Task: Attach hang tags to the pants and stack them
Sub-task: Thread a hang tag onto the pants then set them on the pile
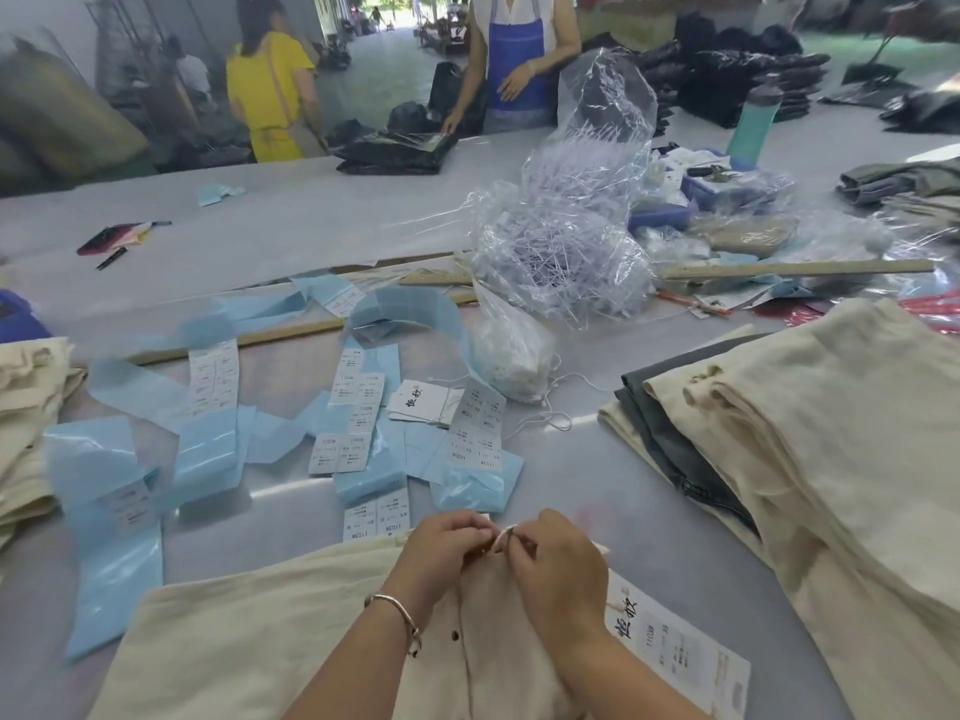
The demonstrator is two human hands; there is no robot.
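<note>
Cream pants (249, 631) lie flat on the table right in front of me, waistband away from me. My left hand (441, 550) and my right hand (556, 563) meet above the waistband, and each pinches an end of a thin white tag string (503, 535). A white hang tag (675, 652) with black writing lies on the pants to the right of my right wrist. More white hang tags (423, 402) sit further up the table.
A stack of cream and grey pants (810, 444) lies to the right, more cream fabric (26, 407) at the left edge. Blue label backing strips (202, 449) and sticker sheets litter the middle. A clear bag of plastic fasteners (571, 236) stands behind. People work across the table.
</note>
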